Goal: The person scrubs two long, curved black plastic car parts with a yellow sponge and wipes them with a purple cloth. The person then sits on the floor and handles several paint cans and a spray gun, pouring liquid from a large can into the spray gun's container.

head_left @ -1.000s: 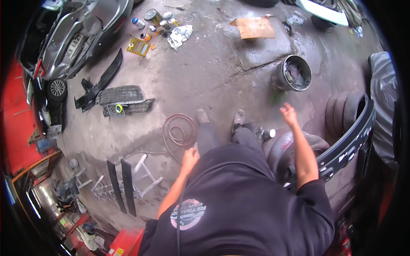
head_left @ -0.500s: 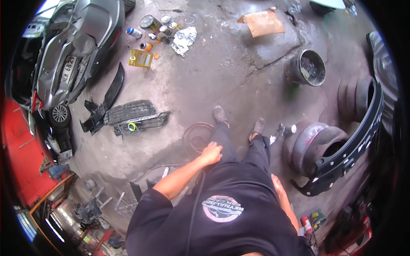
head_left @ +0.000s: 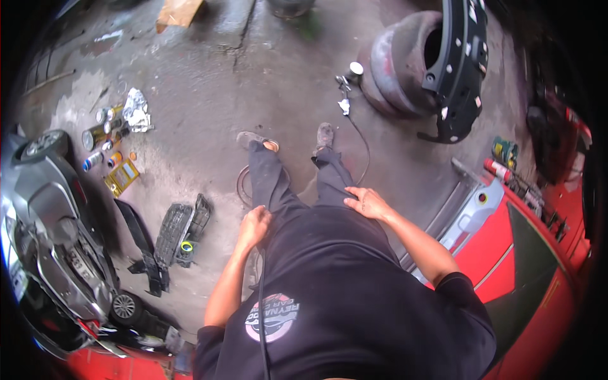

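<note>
A person's left hand (head_left: 255,225) curls loosely beside the left thigh, palm hidden, so any grip cannot be told; the right hand (head_left: 367,201), fingers parted and nothing seen between them, hangs at the right thigh. The dark trousers (head_left: 334,180) are between and just beside them. A black cord (head_left: 262,316) along the shirt (head_left: 354,304) could snag on a swinging arm. Below, a reddish coiled hose (head_left: 239,183) passes behind the left leg; a careless step could catch it, and a tug on the thin line (head_left: 368,152) could topple the spray gun (head_left: 342,82). Tires (head_left: 405,63) and a black bumper piece (head_left: 459,95) obstruct the right; a ribbed panel (head_left: 172,234), cans (head_left: 95,137) and a gray car (head_left: 44,190) crowd the left.
</note>
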Demonstrator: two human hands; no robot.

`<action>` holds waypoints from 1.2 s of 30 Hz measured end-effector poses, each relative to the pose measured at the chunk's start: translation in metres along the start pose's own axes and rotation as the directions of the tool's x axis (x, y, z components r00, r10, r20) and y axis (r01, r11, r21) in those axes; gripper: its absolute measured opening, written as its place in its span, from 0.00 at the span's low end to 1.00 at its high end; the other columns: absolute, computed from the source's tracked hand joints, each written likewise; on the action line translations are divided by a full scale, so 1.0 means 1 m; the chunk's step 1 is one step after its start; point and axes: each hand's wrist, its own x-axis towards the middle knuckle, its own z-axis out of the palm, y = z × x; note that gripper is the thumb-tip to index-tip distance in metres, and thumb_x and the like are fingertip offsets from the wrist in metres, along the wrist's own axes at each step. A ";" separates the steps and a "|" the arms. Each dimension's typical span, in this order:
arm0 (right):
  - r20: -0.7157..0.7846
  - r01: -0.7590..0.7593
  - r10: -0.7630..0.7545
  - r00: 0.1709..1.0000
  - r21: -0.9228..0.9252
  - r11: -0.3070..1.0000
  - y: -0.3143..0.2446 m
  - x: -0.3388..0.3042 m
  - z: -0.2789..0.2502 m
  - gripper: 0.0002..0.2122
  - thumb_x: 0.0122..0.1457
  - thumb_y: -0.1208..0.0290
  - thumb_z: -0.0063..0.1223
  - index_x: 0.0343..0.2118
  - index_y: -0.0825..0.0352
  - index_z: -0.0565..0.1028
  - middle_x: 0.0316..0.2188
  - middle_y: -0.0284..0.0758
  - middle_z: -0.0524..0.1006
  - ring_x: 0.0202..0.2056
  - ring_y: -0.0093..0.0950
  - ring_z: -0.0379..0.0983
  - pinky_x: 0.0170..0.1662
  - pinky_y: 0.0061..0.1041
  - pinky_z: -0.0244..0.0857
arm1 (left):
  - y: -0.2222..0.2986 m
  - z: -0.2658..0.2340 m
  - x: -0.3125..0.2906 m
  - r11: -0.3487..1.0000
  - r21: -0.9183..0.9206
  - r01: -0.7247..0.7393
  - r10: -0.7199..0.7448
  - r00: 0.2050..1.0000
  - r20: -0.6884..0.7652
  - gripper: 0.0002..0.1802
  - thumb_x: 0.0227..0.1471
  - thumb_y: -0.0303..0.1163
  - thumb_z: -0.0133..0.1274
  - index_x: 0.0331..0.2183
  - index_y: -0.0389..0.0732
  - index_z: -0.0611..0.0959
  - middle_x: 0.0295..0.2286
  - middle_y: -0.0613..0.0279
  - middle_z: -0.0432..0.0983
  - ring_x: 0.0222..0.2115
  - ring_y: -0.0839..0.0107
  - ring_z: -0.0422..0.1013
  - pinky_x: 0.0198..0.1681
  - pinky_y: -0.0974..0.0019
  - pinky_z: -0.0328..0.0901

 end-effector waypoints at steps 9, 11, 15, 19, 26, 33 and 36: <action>-0.274 -0.036 0.115 0.955 0.280 0.959 0.186 0.181 -0.034 0.24 0.60 0.65 0.61 0.58 0.70 0.75 0.46 0.49 0.83 0.50 0.40 0.80 0.55 0.34 0.72 | -0.009 0.083 0.059 0.952 0.305 0.027 0.026 0.985 -0.170 0.28 0.56 0.35 0.60 0.56 0.38 0.74 0.54 0.35 0.68 0.55 0.38 0.67 0.59 0.48 0.64; -0.305 -0.063 0.138 0.942 0.244 0.968 0.223 0.260 -0.049 0.25 0.59 0.66 0.62 0.58 0.71 0.75 0.47 0.49 0.82 0.50 0.42 0.80 0.55 0.34 0.72 | -0.041 0.101 0.087 0.949 0.314 -0.005 0.068 0.979 -0.190 0.37 0.55 0.36 0.62 0.63 0.41 0.68 0.60 0.30 0.60 0.59 0.34 0.62 0.64 0.47 0.59; -0.475 -0.016 0.063 0.878 0.101 0.995 0.279 0.417 -0.074 0.28 0.55 0.69 0.64 0.59 0.73 0.74 0.42 0.50 0.83 0.47 0.41 0.81 0.51 0.37 0.73 | -0.047 0.113 0.152 0.935 0.262 0.240 -0.167 0.948 -0.270 0.49 0.54 0.42 0.65 0.69 0.45 0.59 0.62 0.30 0.53 0.61 0.34 0.59 0.64 0.46 0.60; -0.577 -0.064 0.078 0.813 0.044 0.997 0.314 0.559 -0.101 0.34 0.52 0.68 0.68 0.63 0.71 0.70 0.50 0.54 0.80 0.52 0.45 0.79 0.56 0.37 0.71 | -0.051 0.112 0.199 0.837 0.361 0.411 -0.213 0.853 -0.477 0.46 0.49 0.45 0.68 0.65 0.43 0.67 0.51 0.34 0.62 0.51 0.35 0.64 0.56 0.44 0.62; -0.581 0.059 0.136 0.803 0.303 0.951 0.354 0.716 -0.127 0.30 0.52 0.69 0.70 0.59 0.70 0.74 0.48 0.46 0.83 0.48 0.36 0.80 0.53 0.32 0.71 | -0.074 0.100 0.214 0.899 0.254 0.358 -0.149 0.793 -0.591 0.42 0.49 0.39 0.68 0.62 0.38 0.71 0.52 0.36 0.58 0.55 0.40 0.61 0.62 0.46 0.55; -0.676 0.058 0.023 0.736 0.098 0.993 0.311 0.646 -0.099 0.14 0.60 0.66 0.61 0.44 0.69 0.80 0.30 0.45 0.83 0.33 0.40 0.81 0.39 0.38 0.71 | -0.067 0.093 0.216 0.895 0.232 0.381 -0.180 0.784 -0.594 0.42 0.45 0.41 0.70 0.60 0.43 0.74 0.55 0.33 0.58 0.54 0.34 0.65 0.57 0.43 0.66; -0.668 0.213 -0.128 0.733 0.047 0.976 0.268 0.555 -0.051 0.09 0.60 0.71 0.60 0.38 0.72 0.78 0.25 0.48 0.78 0.25 0.38 0.72 0.32 0.38 0.67 | -0.050 0.096 0.210 0.893 0.175 0.415 -0.259 0.791 -0.555 0.40 0.47 0.44 0.69 0.60 0.44 0.74 0.55 0.34 0.59 0.54 0.35 0.66 0.55 0.43 0.67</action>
